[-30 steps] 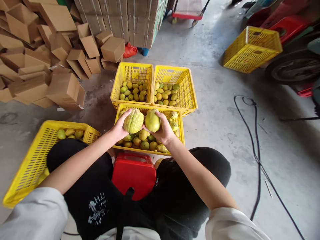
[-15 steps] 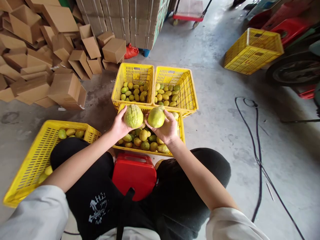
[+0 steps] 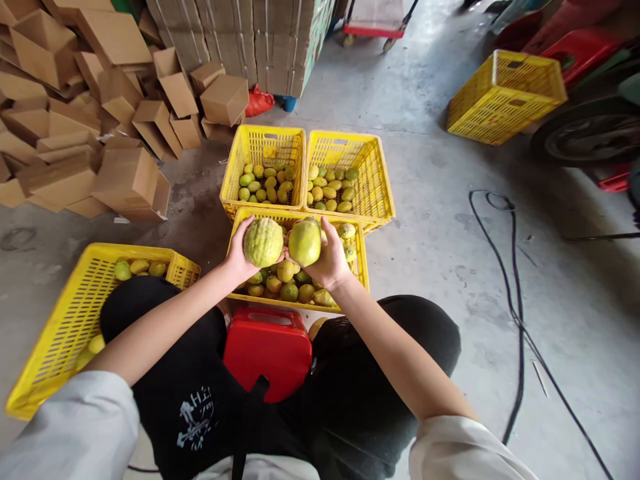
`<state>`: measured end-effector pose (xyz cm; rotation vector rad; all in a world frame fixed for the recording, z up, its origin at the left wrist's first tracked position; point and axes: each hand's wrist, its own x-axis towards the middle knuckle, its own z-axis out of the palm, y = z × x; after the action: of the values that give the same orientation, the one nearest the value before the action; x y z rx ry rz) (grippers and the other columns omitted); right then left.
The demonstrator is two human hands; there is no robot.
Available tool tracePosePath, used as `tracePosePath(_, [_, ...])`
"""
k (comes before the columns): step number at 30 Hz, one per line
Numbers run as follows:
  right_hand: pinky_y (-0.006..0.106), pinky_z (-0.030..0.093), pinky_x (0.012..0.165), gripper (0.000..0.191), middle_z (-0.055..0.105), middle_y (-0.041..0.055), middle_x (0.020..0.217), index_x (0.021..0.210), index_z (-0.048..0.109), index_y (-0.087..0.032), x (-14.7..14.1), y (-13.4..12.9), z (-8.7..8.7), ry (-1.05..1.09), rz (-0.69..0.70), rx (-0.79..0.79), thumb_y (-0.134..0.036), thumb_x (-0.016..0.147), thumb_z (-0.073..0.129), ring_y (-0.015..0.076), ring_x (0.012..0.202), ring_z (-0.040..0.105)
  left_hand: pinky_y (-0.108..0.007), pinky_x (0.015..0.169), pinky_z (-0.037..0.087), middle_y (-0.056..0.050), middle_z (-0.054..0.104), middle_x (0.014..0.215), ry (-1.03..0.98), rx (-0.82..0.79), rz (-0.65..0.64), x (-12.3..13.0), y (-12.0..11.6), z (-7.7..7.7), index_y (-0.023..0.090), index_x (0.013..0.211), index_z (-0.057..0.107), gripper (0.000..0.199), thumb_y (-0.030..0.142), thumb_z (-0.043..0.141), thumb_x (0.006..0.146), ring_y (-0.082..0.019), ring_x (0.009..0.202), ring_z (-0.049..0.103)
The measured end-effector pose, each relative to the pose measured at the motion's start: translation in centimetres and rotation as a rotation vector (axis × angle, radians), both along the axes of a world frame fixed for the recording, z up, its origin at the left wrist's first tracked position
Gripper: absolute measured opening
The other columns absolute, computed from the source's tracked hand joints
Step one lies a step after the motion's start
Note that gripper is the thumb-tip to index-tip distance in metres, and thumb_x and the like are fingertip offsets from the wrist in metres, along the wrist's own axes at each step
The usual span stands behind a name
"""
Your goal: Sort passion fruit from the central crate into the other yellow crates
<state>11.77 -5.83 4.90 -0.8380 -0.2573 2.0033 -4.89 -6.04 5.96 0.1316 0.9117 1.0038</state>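
Note:
My left hand point(image 3: 239, 257) is wrapped round a bumpy yellow-green fruit point(image 3: 263, 243). Beside it, my right hand point(image 3: 329, 260) holds a smoother green fruit point(image 3: 305, 242). Both fruits are held up side by side over the near yellow crate point(image 3: 364, 267), in which several yellow and green fruits point(image 3: 285, 271) lie. Behind it stand two more yellow crates, the left one point(image 3: 263, 140) and the right one point(image 3: 373, 173), each with several fruits at the bottom. The fingertips under the fruits are partly hidden.
A tilted yellow crate point(image 3: 55, 340) with fruits lies at the left. A red stool point(image 3: 267, 350) is between my knees. Cardboard boxes point(image 3: 125, 177) are heaped at the upper left. Another yellow crate point(image 3: 505, 100), a black cable point(image 3: 517, 300) and a red trolley point(image 3: 374, 31) are farther right.
The fruit in my right hand has turned and moved slightly left and down, with my thumb now along its side. The left-hand fruit has shifted slightly left and down.

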Motion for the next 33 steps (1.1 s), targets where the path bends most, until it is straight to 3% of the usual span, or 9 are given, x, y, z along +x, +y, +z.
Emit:
tracePosePath(5, [0.054,0.062,0.081,0.028,0.073,0.0078,0.086,0.1,0.06,-0.023,0.4,0.1,-0.5,0.032,0.009,0.041,-0.037,0.078,0.051,0.0316,0.1,0.068,-0.045,0.085,0.058,-0.007,0.071,0.081,0.021,-0.027,0.114,-0.2,0.0,-0.1,0.019,0.091,0.065,0.035,0.05,0.05,0.087,-0.027,0.091,0.071])
tracePosePath(8, [0.052,0.062,0.082,0.022,0.072,0.0061,0.083,0.095,0.058,-0.026,0.3,0.1,-0.7,0.027,0.028,0.072,-0.032,0.074,0.056,0.0311,0.1,0.069,-0.047,0.089,0.057,-0.008,0.073,0.09,-0.003,-0.052,0.142,-0.5,-0.2,-0.2,0.019,0.098,0.065,0.036,0.048,0.046,0.087,-0.029,0.099,0.07])
tracePosePath(13, [0.044,0.062,0.083,0.015,0.07,0.0015,0.078,0.096,0.058,-0.024,0.0,0.1,-0.9,-0.013,-0.002,0.07,-0.032,0.083,0.055,0.0257,0.096,0.07,-0.05,0.091,0.056,-0.008,0.073,0.096,-0.03,-0.035,0.068,-0.8,-0.4,-0.6,0.019,0.106,0.064,0.03,0.037,0.048,0.088,-0.028,0.101,0.071])
tracePosePath(16, [0.042,0.064,0.08,0.018,0.069,0.0016,0.076,0.096,0.06,-0.023,0.1,0.3,-1.1,-0.023,-0.006,0.011,-0.037,0.087,0.053,0.0248,0.092,0.071,-0.048,0.086,0.058,-0.009,0.074,0.094,-0.032,-0.045,-0.022,-0.6,-0.5,-0.5,0.02,0.108,0.065,0.033,0.043,0.052,0.089,-0.03,0.098,0.072])
tracePosePath(23, [0.043,0.067,0.072,0.023,0.071,0.0051,0.082,0.092,0.062,-0.023,0.4,0.3,-1.2,-0.014,0.027,-0.009,-0.042,0.079,0.065,0.0269,0.089,0.072,-0.046,0.076,0.061,-0.012,0.075,0.086,-0.073,-0.113,-0.189,0.3,-0.9,0.3,0.016,0.108,0.068,0.04,0.046,0.045,0.094,-0.031,0.086,0.075])
tracePosePath(29, [0.049,0.066,0.074,0.024,0.071,0.0068,0.081,0.087,0.059,-0.026,0.5,0.4,-1.5,-0.009,0.0,-0.036,-0.041,0.07,0.068,0.0308,0.093,0.071,-0.045,0.076,0.061,-0.01,0.074,0.084,-0.062,-0.123,-0.112,0.2,-0.6,-0.5,0.017,0.103,0.069,0.032,0.043,0.055,0.09,-0.028,0.081,0.074])
tracePosePath(33, [0.051,0.064,0.077,0.028,0.072,0.0075,0.081,0.085,0.058,-0.026,0.7,0.5,-2.1,-0.019,-0.042,-0.039,-0.035,0.06,0.066,0.033,0.097,0.07,-0.045,0.081,0.06,-0.008,0.074,0.089,-0.034,-0.062,-0.015,-0.1,-0.4,-0.8,0.018,0.101,0.068,0.03,0.043,0.059,0.086,-0.028,0.087,0.073])
